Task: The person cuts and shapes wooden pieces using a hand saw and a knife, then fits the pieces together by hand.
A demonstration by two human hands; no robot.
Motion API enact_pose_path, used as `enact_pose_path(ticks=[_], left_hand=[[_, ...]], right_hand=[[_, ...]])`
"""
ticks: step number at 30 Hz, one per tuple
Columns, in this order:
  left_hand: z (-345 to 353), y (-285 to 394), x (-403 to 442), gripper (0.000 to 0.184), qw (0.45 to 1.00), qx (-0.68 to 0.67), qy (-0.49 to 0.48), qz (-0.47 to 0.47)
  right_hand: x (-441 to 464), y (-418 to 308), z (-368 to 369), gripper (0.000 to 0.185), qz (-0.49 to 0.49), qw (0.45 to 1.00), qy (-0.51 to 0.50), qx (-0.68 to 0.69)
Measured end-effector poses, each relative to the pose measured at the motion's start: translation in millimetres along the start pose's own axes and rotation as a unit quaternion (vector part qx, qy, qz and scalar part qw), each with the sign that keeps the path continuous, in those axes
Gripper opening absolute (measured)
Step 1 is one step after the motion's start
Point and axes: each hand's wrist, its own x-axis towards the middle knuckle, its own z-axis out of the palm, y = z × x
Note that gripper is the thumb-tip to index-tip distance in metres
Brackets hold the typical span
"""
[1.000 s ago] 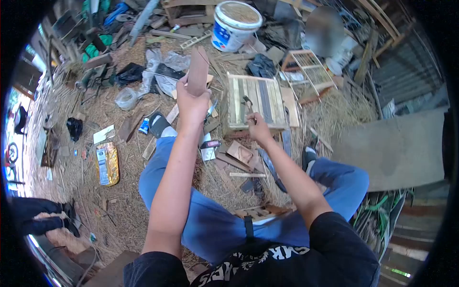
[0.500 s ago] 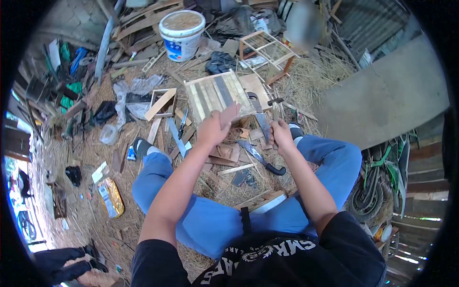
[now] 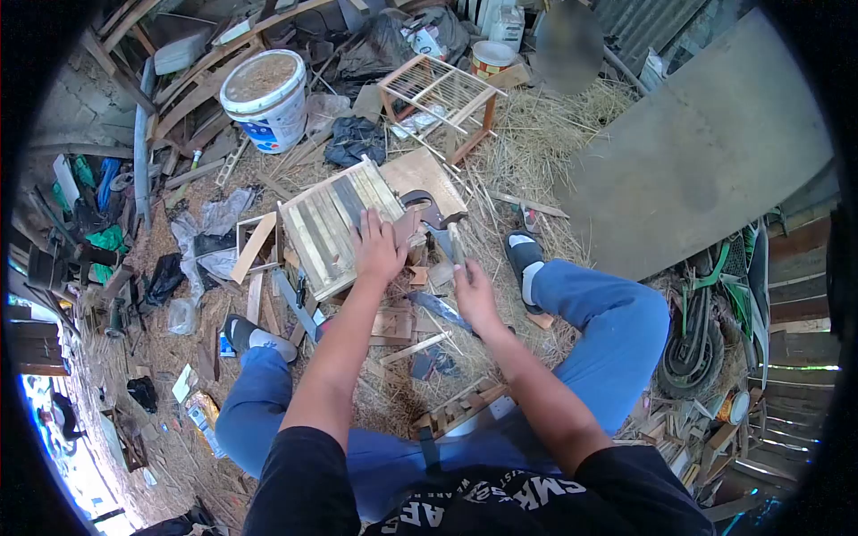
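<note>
A brown wood piece (image 3: 407,230) stands at the right edge of the slatted wooden box (image 3: 326,228). My left hand (image 3: 379,253) is closed on this piece, its fingers over the box top. Just to the right, my right hand (image 3: 475,293) grips the handle of a hammer (image 3: 456,234), its dark head upward beside the piece. Behind the hammer lies a handsaw (image 3: 422,207) with a dark handle, partly on a flat board (image 3: 420,176). A second blade tool (image 3: 440,309) rests on the ground below my hands.
A white bucket (image 3: 265,100) stands at the upper left. A slatted wooden rack (image 3: 441,103) is beyond the box. A large grey sheet (image 3: 706,147) leans at the right, above a motorbike wheel (image 3: 693,355). Wood scraps and straw cover the ground.
The view has turned to the right. My left hand has lowered the wood piece to the box's right side. My right hand has brought the hammer closer to it.
</note>
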Motion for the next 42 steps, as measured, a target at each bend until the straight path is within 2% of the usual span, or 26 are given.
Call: enact_pose_path(ticks=[1,4,9,12,13,15,18,22,26,29,32,37,42], left_hand=[[-7,2,4,0.06,1.0,-0.011,-0.003,0.015],[27,-8,24,0.056,0.996,-0.07,0.037,0.031],[31,5,32,0.056,0.994,-0.095,0.051,0.032],[31,0,48,0.057,0.995,-0.066,0.059,-0.05],[34,0,49,0.057,0.995,-0.066,0.055,-0.052],[39,5,51,0.062,0.986,-0.084,0.087,-0.117],[38,7,54,0.066,0.992,-0.031,0.071,-0.103],[41,7,62,0.068,0.989,-0.027,0.097,-0.112],[45,4,78,0.068,0.993,-0.025,0.086,-0.072],[42,6,78,0.067,0.994,-0.026,0.096,-0.05],[39,6,78,0.066,0.991,-0.028,0.109,-0.071],[33,7,76,0.065,0.991,-0.054,0.092,-0.078],[32,8,77,0.065,0.993,-0.045,0.077,-0.082]], right_hand=[[4,10,7,0.042,-0.044,0.998,0.013,-0.036],[8,-31,10,0.036,-0.04,0.997,0.034,-0.047],[31,-25,21,0.036,-0.029,0.997,-0.004,-0.072],[34,-22,24,0.036,-0.033,0.994,-0.007,-0.107],[36,-22,24,0.036,-0.003,0.992,-0.036,-0.124],[37,-17,26,0.036,0.029,0.987,-0.067,-0.14],[37,-12,28,0.037,0.023,0.993,-0.057,-0.105],[49,-18,21,0.039,0.013,0.993,-0.051,-0.101],[59,-36,14,0.04,-0.01,0.998,-0.018,-0.057],[62,-30,14,0.042,-0.02,0.994,-0.009,-0.102],[61,-24,16,0.044,0.017,0.986,-0.038,-0.162],[64,-8,22,0.045,0.019,0.978,-0.055,-0.199],[82,-53,7,0.042,0.014,0.977,-0.075,-0.197]])
